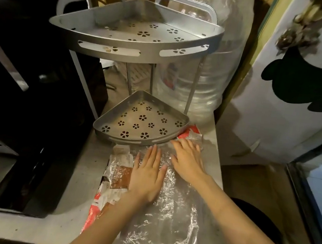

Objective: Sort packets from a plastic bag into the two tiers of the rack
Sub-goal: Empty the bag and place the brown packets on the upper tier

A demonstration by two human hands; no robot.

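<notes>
- On the desk (80, 175), in front of the rack (137, 44), a clear plastic bag (167, 214) lies flat and crinkled, running from the near edge up to the rack's foot.
- Left hand (146, 175) lies flat on the bag, fingers straight and together, palm down, gripping nothing.
- Right hand (188, 161) is also flat and spread open on the bag, fingertips near the lower tier's front rim; nothing held.
- Packets (118, 174) sit in a loose pile just left of the left hand: some white, one with brown contents, red-and-white ones (98, 201) nearer the camera. Can't tell whether they are inside the bag or beside it.
- One more red-and-white packet (191, 132) lies by the right corner of the lower tier, just beyond the right hand's fingers, on the desk and not in the tray.
- Upper tier (157, 30): bare perforated metal, no packets.
- Lower tier (142, 119): also bare, no packets.
- Progress, judged: sorting not yet started, nothing in either tier; every visible packet is left to place.
- A large clear water bottle (207, 66) stands behind the rack on the right.
</notes>
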